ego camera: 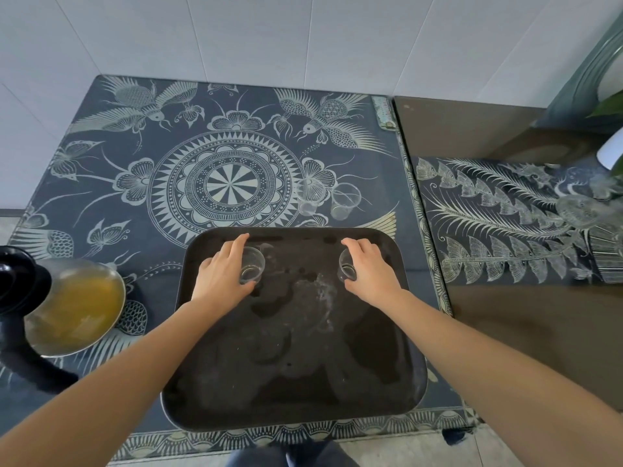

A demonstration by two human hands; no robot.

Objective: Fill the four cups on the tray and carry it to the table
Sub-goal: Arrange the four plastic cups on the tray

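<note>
The scene is taken by a single wide-angle camera worn on the head, aimed forward and steeply downward at close range. The tray (303,382) is framed at centre, the tiled wall (236,35) at 12 o'clock.

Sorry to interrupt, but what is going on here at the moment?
A person has a clear cup in each hand on the tray: left hand grips the left cup, right hand the right cup. Both look empty. A third cup and a fourth cup stand on the cloth beyond the tray. The jug of orange liquid sits untouched at the left.
</note>
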